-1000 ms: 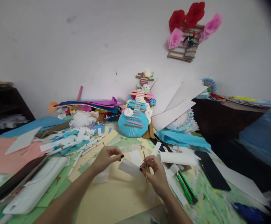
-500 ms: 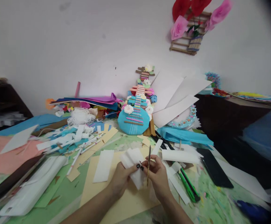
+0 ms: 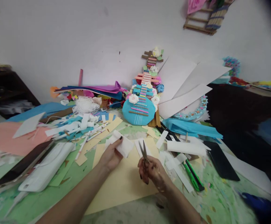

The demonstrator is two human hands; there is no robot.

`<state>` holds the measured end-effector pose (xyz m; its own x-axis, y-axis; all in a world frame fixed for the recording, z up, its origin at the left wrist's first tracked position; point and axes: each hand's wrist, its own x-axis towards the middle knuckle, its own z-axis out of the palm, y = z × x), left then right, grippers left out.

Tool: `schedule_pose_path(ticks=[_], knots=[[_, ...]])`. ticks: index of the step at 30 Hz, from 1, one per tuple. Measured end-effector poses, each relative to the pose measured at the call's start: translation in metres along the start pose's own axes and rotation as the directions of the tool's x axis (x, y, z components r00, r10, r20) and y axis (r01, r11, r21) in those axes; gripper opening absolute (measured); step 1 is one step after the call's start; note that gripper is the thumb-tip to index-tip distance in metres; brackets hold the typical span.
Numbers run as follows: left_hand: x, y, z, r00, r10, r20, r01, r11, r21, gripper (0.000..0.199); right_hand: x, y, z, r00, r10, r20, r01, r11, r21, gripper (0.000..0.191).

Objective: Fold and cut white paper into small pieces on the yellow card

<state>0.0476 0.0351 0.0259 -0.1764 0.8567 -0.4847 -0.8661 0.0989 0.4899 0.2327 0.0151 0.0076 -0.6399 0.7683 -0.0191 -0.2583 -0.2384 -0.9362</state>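
My left hand (image 3: 112, 155) is closed on a folded piece of white paper (image 3: 125, 147), its thumb pressed on top. The paper is held above a cream sheet (image 3: 117, 186) that lies on the table. To the right, my right hand (image 3: 150, 169) grips a pair of scissors (image 3: 144, 151). Their blades point up and away from me, slightly parted, and touch no paper that I can make out. Behind the blades, a white paper strip (image 3: 139, 146) lies on the cream sheet.
A green utility knife (image 3: 192, 175) and a black phone (image 3: 221, 160) lie on the right. On the left are a white power bank-like block (image 3: 47, 168), another phone (image 3: 21, 165) and paper scraps (image 3: 81, 123). A blue paper guitar (image 3: 139, 110) leans at the back.
My hands have moved apart, the left carrying the folded paper leftward. The scissors, upright beside the paper before, are now held with blades slightly parted. The camera view has shifted.
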Motion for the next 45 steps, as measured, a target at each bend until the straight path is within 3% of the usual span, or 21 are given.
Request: schedule_pose_path(ticks=[3, 7, 18, 32, 35, 39, 45], knots=[[0.002, 0.001, -0.001, 1.0, -0.01, -0.012, 0.01, 1.0, -0.025, 0.013, -0.003, 0.004, 0.005, 0.99, 0.038, 0.138, -0.041, 0.999, 0.02, 0.07], [0.002, 0.001, -0.001, 1.0, -0.004, -0.01, 0.003, 1.0, -0.02, 0.013, -0.005, 0.008, 0.007, 0.974, 0.073, 0.215, -0.077, 0.997, 0.009, 0.067], [0.0, 0.006, -0.001, 0.999, -0.047, -0.017, 0.047, 0.999, 0.0, 0.016, -0.004, 0.011, 0.002, 0.978, 0.081, 0.194, -0.089, 0.995, 0.033, 0.066], [-0.003, -0.001, 0.001, 1.0, -0.006, 0.009, 0.006, 0.999, 0.047, 0.017, -0.003, 0.012, 0.0, 0.974, 0.091, 0.206, -0.095, 0.995, 0.009, 0.068], [-0.005, -0.003, -0.001, 0.999, -0.009, 0.048, 0.005, 0.996, 0.086, 0.023, -0.003, 0.01, 0.0, 0.977, 0.078, 0.2, -0.081, 0.997, 0.003, 0.068], [-0.007, -0.007, -0.006, 0.983, -0.044, 0.179, 0.01, 0.982, 0.187, 0.033, -0.003, 0.006, 0.001, 0.979, 0.061, 0.195, -0.057, 0.998, -0.025, 0.068], [-0.009, -0.012, -0.015, 0.914, -0.08, 0.398, -0.027, 0.966, 0.256, 0.038, -0.001, 0.007, 0.001, 0.98, 0.048, 0.191, -0.041, 0.998, -0.042, 0.066]])
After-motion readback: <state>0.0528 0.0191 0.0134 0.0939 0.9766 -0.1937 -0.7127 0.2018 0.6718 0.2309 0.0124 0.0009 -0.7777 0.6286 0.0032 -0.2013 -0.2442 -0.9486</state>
